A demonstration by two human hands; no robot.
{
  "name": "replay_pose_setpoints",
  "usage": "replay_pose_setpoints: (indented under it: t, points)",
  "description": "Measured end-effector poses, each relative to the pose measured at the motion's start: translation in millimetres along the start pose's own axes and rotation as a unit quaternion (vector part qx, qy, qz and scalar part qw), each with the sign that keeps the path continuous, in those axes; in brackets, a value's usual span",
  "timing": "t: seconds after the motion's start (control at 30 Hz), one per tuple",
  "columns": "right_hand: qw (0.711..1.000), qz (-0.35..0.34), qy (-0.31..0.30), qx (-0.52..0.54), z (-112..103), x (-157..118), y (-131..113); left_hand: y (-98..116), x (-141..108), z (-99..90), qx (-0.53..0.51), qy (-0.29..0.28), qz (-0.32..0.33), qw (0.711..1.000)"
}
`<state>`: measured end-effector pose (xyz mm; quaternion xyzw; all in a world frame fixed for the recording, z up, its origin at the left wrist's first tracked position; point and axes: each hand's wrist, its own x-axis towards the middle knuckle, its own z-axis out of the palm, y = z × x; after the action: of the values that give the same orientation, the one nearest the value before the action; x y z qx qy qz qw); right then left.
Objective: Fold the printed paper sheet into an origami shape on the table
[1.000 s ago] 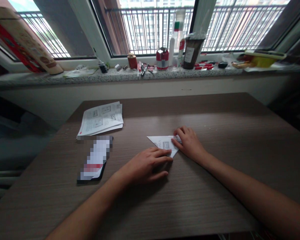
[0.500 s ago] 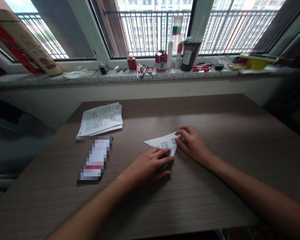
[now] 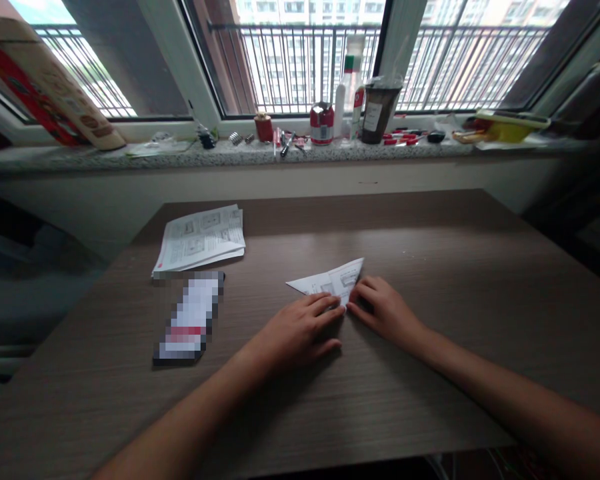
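Note:
A small printed sheet of folded paper [image 3: 336,279], roughly triangular with pointed corners at left and upper right, lies on the brown table. My left hand [image 3: 303,327] rests over its lower edge, fingers stretched out and pressing it down, thumb apart. At the paper's lower right edge is my right hand [image 3: 380,303], its thumb and index finger curled together in a pinch on the edge near the bottom corner. Part of the paper's lower side is hidden under my left fingers.
Printed sheets [image 3: 203,237] lie in a stack at the table's back left, with a blurred-out phone [image 3: 189,320] in front of them. Along the stone windowsill [image 3: 180,159] stand a red can [image 3: 322,123], a dark plastic cup [image 3: 380,112], a bottle and a yellow container [image 3: 510,128].
My right hand has slid from the paper's upper right corner down its right edge toward the bottom corner, uncovering the upper tip. My left hand has barely moved.

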<state>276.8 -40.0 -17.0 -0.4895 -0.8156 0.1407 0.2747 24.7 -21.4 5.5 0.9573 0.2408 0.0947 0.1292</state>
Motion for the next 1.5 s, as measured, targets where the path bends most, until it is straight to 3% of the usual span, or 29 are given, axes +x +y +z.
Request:
replay_pose_setpoints:
  t: [0.9,1.07,1.37,1.5]
  points:
    - [0.997,0.071,-0.005,-0.006,2,9,-2,-2,0,-7.0,-0.028,-0.016,0.003,0.999]
    - [0.997,0.072,0.021,-0.029,-4,20,15,-1,0,-7.7,-0.029,-0.022,0.000,0.999]
    - [0.993,0.083,0.056,-0.064,-20,44,72,-2,-1,-7.4,-0.047,-0.016,-0.002,0.999]
    - [0.992,0.088,0.058,-0.068,-24,49,82,-2,-1,-6.1,-0.048,-0.014,-0.003,0.999]
